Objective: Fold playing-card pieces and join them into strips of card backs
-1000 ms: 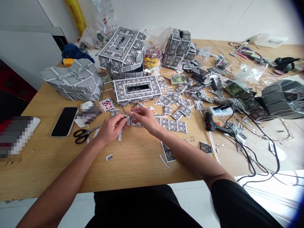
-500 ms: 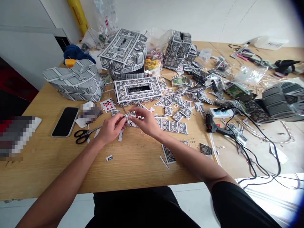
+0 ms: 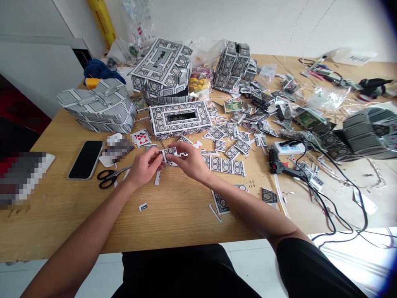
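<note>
A small patterned card piece [image 3: 169, 152] is held between my two hands, above the table's middle. My left hand [image 3: 145, 166] pinches its left end between thumb and fingers. On its right end are the fingertips of my right hand [image 3: 190, 160], also closed on it. Part of the piece is hidden by the fingers. A joined row of card pieces [image 3: 227, 165] lies to the right of my right hand. Just behind both hands stands a card-covered box [image 3: 180, 118] with a dark slot in its top.
Scissors [image 3: 108, 178] and a phone [image 3: 85, 159] lie at the left. Woven card baskets [image 3: 101, 105] stand at the back left. On the right are a glue gun [image 3: 279, 165], a power strip [image 3: 290, 147], black cables and a heap of folded cards [image 3: 263, 99].
The held piece has turned a little, so its patterned face shows more between my fingers. Both hands have stayed in nearly the same place.
</note>
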`<state>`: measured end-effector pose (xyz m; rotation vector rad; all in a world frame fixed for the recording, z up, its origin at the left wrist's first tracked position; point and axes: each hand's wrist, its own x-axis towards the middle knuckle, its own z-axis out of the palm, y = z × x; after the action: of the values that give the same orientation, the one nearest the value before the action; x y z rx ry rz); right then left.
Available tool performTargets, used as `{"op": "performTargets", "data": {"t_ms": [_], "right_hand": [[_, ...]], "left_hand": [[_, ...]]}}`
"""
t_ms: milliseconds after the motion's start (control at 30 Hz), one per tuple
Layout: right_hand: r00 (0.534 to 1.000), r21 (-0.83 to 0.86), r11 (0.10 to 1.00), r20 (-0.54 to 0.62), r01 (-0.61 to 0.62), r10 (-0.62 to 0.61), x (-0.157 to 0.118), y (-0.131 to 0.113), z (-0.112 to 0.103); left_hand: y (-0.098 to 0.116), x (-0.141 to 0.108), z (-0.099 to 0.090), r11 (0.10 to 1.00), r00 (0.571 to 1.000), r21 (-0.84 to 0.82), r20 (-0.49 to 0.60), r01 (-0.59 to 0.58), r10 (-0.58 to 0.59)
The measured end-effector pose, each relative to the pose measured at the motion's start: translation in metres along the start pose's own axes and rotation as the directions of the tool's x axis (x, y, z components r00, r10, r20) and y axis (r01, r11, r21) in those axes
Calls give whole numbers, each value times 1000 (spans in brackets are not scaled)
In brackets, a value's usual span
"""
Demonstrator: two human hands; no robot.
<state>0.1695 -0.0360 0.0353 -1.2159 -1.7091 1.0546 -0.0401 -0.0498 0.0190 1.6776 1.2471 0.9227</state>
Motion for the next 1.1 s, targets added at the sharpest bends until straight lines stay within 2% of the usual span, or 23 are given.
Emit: {"op": "performTargets", "data": {"t_ms": [167, 367, 533, 600, 700, 867, 933, 1033, 1100], "right_hand": [[999, -98, 994, 2, 54, -54, 1, 2, -1], [998, -174, 983, 6, 64, -64, 0, 2, -3], [991, -230, 964, 52, 134, -125, 1, 3, -4], [986, -204, 968, 112, 144, -123, 3, 3, -7], [980, -175, 978, 179, 114, -82, 7, 1, -14], [987, -225, 972, 158, 74, -38, 10, -3, -22], [992, -261, 963, 118, 64, -34, 10, -3, -20], [997, -273, 961, 74, 48, -28, 8, -1, -16], [997, -260, 965, 68, 46, -29, 9, 0, -15]], "left_hand": [[0, 0, -2, 998, 1000, 66, 0, -16, 16], [9, -3, -5, 992, 990, 88, 113, -95, 85], [6, -2, -5, 937, 978, 285, 107, -202, 179], [1, 1, -6, 947, 983, 267, 84, -180, 164], [-7, 5, -8, 982, 994, 155, 38, -105, 100], [-10, 6, -8, 994, 997, 77, -21, -74, 76], [-7, 4, -6, 980, 990, 152, -43, -127, 135], [-1, 2, -3, 907, 960, 357, -81, -224, 269], [0, 2, -3, 870, 945, 426, -93, -246, 313]]}}
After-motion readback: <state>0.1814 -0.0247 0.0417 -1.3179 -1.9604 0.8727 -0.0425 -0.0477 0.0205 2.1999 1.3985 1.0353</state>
